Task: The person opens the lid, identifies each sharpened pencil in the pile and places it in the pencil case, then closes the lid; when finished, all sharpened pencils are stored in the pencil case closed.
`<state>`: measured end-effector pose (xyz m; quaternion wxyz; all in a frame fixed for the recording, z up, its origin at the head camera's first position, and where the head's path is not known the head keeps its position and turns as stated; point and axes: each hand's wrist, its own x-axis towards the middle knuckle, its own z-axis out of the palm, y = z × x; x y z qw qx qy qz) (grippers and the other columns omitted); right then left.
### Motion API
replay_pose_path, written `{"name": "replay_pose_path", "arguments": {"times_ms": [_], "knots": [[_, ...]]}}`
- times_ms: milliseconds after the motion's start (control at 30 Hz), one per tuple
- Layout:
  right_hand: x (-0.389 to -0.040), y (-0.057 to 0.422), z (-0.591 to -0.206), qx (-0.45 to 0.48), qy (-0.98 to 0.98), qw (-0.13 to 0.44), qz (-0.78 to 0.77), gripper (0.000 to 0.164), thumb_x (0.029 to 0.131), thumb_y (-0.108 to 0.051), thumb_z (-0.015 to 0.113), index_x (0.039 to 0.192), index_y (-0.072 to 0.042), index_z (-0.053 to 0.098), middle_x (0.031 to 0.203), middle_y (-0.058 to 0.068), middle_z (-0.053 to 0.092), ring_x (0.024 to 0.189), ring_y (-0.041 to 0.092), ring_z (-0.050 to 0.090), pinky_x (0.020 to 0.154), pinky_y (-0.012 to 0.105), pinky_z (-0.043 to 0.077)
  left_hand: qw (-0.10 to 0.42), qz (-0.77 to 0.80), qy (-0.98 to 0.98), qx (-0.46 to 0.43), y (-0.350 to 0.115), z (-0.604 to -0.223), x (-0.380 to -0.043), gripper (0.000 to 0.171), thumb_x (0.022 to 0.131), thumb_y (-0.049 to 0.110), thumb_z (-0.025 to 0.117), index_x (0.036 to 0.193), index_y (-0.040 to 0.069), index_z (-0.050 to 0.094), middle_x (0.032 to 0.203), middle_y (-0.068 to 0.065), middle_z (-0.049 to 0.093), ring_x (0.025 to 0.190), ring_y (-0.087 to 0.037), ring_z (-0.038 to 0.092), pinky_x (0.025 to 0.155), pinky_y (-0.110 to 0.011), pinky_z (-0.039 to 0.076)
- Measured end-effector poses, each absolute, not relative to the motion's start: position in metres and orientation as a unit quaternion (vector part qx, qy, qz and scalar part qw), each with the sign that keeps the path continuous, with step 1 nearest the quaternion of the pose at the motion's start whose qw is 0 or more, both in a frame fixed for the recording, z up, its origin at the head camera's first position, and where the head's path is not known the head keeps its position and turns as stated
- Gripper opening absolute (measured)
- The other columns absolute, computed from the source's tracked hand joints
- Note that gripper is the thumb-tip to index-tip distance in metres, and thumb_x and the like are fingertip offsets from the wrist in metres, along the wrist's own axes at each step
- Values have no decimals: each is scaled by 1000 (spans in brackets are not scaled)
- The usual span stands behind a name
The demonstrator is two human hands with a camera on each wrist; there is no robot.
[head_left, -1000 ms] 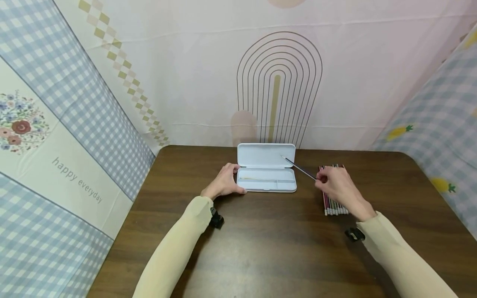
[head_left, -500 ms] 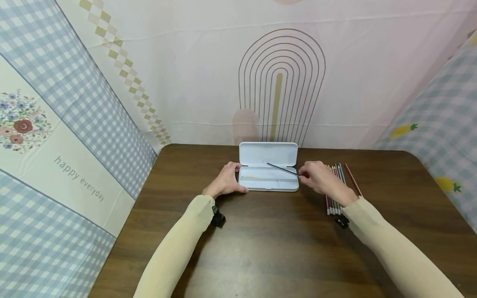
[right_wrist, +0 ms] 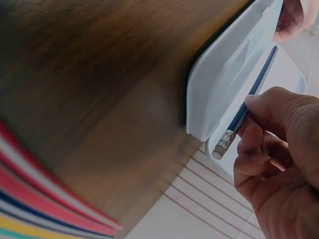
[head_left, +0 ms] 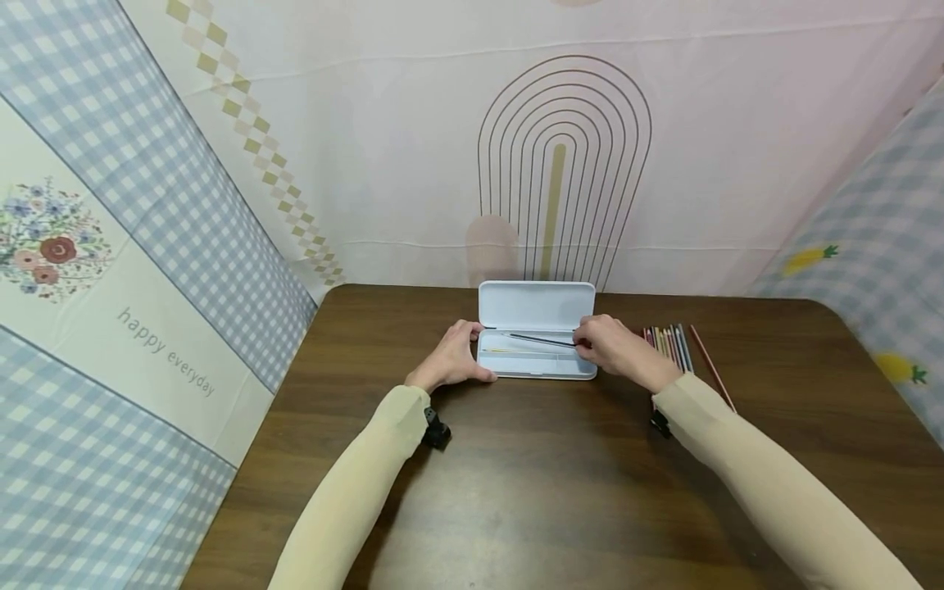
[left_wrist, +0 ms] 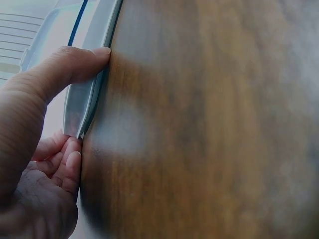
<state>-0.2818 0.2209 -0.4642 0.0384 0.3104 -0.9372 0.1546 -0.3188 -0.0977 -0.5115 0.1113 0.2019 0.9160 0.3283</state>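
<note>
A pale blue pencil case [head_left: 537, 305] stands at the table's far side with its lid raised. My left hand [head_left: 451, 357] grips the case's left end, thumb along the front edge and fingers at the back. Between thumb and fingers, my right hand [head_left: 610, 346] pinches a dark blue pencil [right_wrist: 256, 82] near its eraser end. That pencil's tip points left over the rear part of the case's base. A thin yellow pencil [head_left: 505, 351] lies inside the base, along its length. In the left wrist view, the thumb [left_wrist: 82, 64] presses against the case's front edge.
Several pencils [head_left: 667, 338] lie side by side on the brown table [head_left: 516, 475], right of the case and partly behind the right forearm. A single red pencil [head_left: 710, 365] lies slanted beside them. A patterned cloth [head_left: 398, 164] hangs behind the table.
My right hand has carried the dark blue pencil left from the pencil pile to the case and lowered it over the base. A red pencil now lies apart from the pile. The left hand keeps its grip.
</note>
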Motion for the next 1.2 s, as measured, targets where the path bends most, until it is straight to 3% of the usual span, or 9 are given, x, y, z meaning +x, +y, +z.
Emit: {"name": "replay_pose_path", "arguments": {"times_ms": [500, 800, 1033, 1200], "knots": [[-304, 201, -474, 333, -933, 7, 133, 20, 92, 9, 70, 76, -3, 74, 76, 8, 65, 70, 14, 50, 65, 29, 48, 110, 333, 916, 196, -97, -513, -319, 89, 77, 28, 98, 149, 1, 53, 148, -19, 56, 138, -32, 53, 123, -46, 46], [-310, 197, -474, 343, -930, -18, 132, 14, 94, 7, 72, 83, 1, 80, 85, 14, 76, 74, 15, 60, 69, 33, 56, 111, 337, 915, 193, -97, -512, -319, 89, 76, 28, 98, 148, 1, 53, 149, -18, 55, 138, -31, 52, 123, -46, 45], [-314, 192, -467, 341, -930, -47, 128, 21, 96, 6, 73, 77, -2, 79, 74, 7, 76, 65, 11, 52, 62, 27, 48, 114, 338, 915, 188, -97, -512, -318, 90, 77, 27, 98, 149, 2, 52, 150, -18, 54, 140, -31, 52, 124, -46, 45], [-313, 189, -466, 342, -932, -51, 112, 16, 96, 5, 74, 84, -1, 83, 82, 10, 81, 68, 12, 60, 64, 29, 54, 113, 336, 916, 188, -97, -513, -318, 89, 76, 28, 98, 149, 2, 53, 149, -17, 55, 139, -31, 52, 124, -46, 45]]}}
